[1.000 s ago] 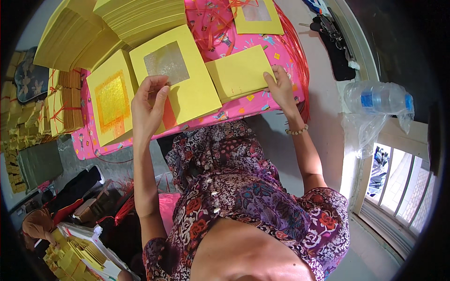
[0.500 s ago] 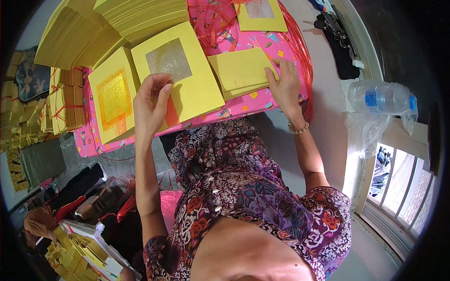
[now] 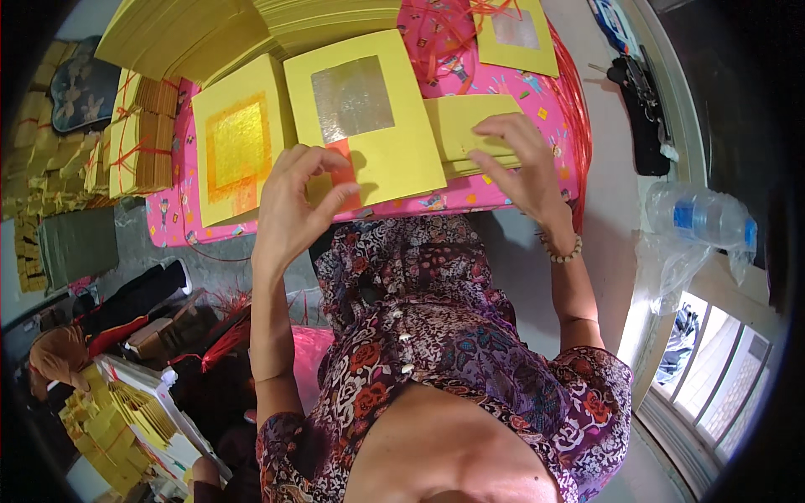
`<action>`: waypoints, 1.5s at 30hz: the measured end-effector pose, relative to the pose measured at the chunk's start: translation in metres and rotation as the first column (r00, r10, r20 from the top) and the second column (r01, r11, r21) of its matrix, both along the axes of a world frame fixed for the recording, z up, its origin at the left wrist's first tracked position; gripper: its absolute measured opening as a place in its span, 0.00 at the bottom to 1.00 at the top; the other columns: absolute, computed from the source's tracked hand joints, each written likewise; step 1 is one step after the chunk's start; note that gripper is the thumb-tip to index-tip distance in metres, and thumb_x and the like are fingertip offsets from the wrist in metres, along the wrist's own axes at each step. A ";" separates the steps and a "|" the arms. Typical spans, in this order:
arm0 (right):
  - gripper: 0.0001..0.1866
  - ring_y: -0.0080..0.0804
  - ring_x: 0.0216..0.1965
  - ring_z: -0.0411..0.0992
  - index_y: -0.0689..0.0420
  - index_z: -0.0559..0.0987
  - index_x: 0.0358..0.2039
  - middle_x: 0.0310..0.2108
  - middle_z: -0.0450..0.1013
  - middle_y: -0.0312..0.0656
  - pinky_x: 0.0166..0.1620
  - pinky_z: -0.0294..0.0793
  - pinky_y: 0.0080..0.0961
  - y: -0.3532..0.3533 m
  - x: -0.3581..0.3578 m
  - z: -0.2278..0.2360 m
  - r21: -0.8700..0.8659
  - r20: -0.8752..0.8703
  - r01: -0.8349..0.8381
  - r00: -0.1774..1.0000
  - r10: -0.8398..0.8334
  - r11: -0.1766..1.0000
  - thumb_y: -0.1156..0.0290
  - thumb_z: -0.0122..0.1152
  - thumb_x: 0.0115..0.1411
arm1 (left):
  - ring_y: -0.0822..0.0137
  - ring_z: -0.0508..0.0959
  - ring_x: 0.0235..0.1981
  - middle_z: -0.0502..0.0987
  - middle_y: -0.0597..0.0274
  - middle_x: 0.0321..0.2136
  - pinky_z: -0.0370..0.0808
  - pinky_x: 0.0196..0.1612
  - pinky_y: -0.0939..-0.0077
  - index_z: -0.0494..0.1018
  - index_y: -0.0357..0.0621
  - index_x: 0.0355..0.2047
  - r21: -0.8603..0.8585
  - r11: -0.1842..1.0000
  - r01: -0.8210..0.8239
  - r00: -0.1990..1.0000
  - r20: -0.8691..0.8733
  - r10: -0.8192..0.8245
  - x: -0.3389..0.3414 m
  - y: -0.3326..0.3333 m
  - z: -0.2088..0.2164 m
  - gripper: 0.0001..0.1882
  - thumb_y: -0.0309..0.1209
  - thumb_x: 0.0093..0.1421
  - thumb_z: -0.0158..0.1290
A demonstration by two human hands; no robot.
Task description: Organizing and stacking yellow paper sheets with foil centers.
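Observation:
On the pink patterned table lie yellow paper stacks. The middle yellow stack [image 3: 411,163] bears a silver square [image 3: 352,96] and a red-orange strip [image 3: 342,159] below it. My left hand [image 3: 298,205] is at its lower left corner, over the strip, thumb and fingers apart with nothing between them. Left of it lies another yellow stack [image 3: 283,109] whose top sheet has a gold square [image 3: 239,142] with an orange border. My right hand [image 3: 524,168] hovers over the right end of a plain yellow stack [image 3: 457,113], thumb and fingers spread and holding nothing.
Tall yellow paper piles [image 3: 184,42] stand at the table's far side. Red string [image 3: 436,42] lies beyond, beside another silver-squared yellow sheet [image 3: 541,54]. Tied bundles [image 3: 138,159] are stacked at left. A plastic bottle [image 3: 700,218] in a clear bag is at right, by the barred window.
The view has shifted, so the table sits further right. My left hand has come down toward the stack's near edge. My right hand has left the plain stack's right edge and moved inward over it.

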State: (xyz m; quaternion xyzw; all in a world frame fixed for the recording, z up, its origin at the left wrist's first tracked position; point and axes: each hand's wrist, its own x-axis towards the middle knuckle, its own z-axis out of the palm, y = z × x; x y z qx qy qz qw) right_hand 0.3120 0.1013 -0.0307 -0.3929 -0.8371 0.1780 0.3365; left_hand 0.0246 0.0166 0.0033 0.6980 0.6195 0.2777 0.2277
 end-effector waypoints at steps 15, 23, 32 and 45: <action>0.12 0.34 0.34 0.69 0.58 0.79 0.29 0.30 0.71 0.38 0.37 0.70 0.29 -0.009 -0.047 0.012 -0.059 0.070 -0.376 0.922 0.380 0.925 0.65 0.67 0.47 | 0.58 0.70 0.38 0.72 0.60 0.34 0.69 0.42 0.67 0.75 0.43 0.33 0.013 0.998 0.061 0.992 -0.111 -0.059 -0.010 -0.021 -0.004 0.16 0.31 0.43 0.65; 0.05 0.32 0.31 0.70 0.57 0.81 0.25 0.27 0.73 0.37 0.35 0.70 0.27 -0.008 -0.050 0.007 -0.153 -0.039 -0.330 0.944 0.328 0.932 0.69 0.65 0.49 | 0.62 0.73 0.30 0.76 0.62 0.26 0.70 0.35 0.70 0.80 0.42 0.26 0.024 0.998 -0.058 0.995 0.087 0.055 -0.009 -0.020 -0.010 0.06 0.31 0.48 0.61; 0.04 0.32 0.30 0.69 0.58 0.81 0.25 0.27 0.73 0.37 0.34 0.69 0.27 -0.008 -0.052 0.008 -0.194 -0.061 -0.308 0.952 0.301 0.932 0.71 0.65 0.50 | 0.64 0.72 0.29 0.76 0.62 0.24 0.69 0.34 0.71 0.80 0.41 0.23 -0.028 0.985 -0.167 0.972 0.162 0.170 -0.003 -0.019 -0.013 0.04 0.28 0.47 0.60; 0.05 0.33 0.31 0.69 0.58 0.80 0.25 0.26 0.72 0.38 0.35 0.69 0.28 -0.011 -0.053 0.008 -0.218 -0.079 -0.290 0.957 0.279 0.932 0.71 0.64 0.50 | 0.65 0.72 0.29 0.76 0.61 0.24 0.70 0.33 0.73 0.79 0.39 0.23 -0.082 0.980 -0.181 0.961 0.196 0.193 -0.002 -0.019 -0.010 0.04 0.27 0.47 0.60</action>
